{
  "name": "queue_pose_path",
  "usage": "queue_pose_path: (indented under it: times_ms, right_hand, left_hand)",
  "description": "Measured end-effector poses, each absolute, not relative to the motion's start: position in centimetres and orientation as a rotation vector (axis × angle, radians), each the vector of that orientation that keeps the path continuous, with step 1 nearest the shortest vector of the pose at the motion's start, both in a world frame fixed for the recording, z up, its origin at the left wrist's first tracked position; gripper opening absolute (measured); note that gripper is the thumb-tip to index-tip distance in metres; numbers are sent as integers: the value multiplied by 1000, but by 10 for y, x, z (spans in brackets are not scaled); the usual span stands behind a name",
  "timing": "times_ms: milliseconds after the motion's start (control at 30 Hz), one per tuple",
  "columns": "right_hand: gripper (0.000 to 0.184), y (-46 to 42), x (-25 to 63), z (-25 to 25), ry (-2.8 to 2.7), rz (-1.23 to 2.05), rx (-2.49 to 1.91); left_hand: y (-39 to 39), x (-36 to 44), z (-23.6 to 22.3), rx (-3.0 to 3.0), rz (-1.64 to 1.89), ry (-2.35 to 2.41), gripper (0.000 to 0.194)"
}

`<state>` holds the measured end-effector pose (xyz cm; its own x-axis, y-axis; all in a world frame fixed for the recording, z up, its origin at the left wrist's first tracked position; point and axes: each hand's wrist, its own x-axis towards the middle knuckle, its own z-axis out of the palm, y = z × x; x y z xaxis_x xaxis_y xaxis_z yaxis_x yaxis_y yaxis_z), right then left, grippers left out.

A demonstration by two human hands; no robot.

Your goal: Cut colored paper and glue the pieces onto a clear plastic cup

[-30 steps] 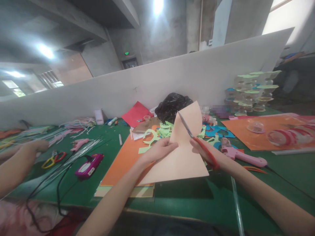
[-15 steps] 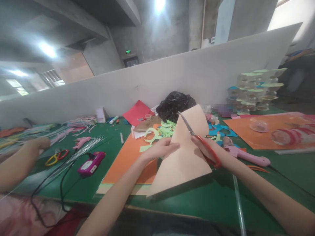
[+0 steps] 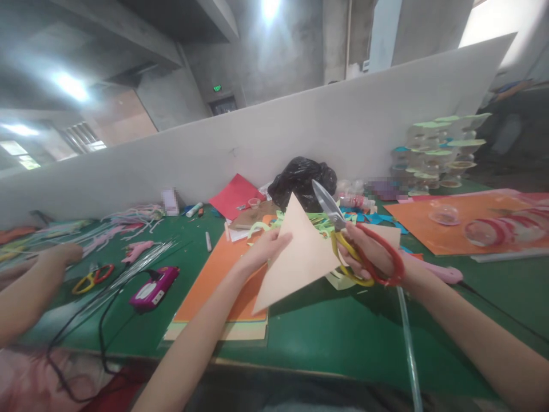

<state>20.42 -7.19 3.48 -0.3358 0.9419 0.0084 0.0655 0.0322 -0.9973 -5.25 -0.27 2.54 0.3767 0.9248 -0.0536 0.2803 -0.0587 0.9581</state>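
Observation:
A pointed piece of cream paper point(image 3: 298, 257) is pinched along its left edge by my left hand point(image 3: 266, 249), above the green table point(image 3: 309, 332). My right hand point(image 3: 371, 254) grips scissors point(image 3: 337, 222) with red and yellow handles. Their blades point up and away and look closed together, beside the paper's right edge. Behind my right hand shows another cream paper piece point(image 3: 389, 233); whether my fingers touch it is hidden. Orange sheets point(image 3: 214, 274) lie in a stack under my left forearm. Light green scraps point(image 3: 321, 222) lie beyond the paper.
A pink glue gun point(image 3: 441, 272) lies by my right forearm. A black plastic bag point(image 3: 300, 177) rests against the white partition point(image 3: 193, 149). Another person's arm point(image 3: 34, 286) is at the left, near other scissors point(image 3: 93, 278) and a purple power box point(image 3: 155, 288).
The cream paper was one larger sheet with the scissors across it. Now a pointed piece is apart in my left hand, and the scissors have moved right of it with their handles turned outward.

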Motion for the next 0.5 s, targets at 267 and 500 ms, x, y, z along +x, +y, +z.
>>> queue_pose_path:
  times_ms: [267, 500]
  right_hand:
    - [71, -86, 234, 50, -1356, 1767, -554]
    - [95, -99, 270, 44, -1432, 1984, -636]
  left_hand:
    - [13, -59, 15, 1336, 1077, 1215, 47]
    - [14, -57, 13, 1299, 1073, 1258, 46]
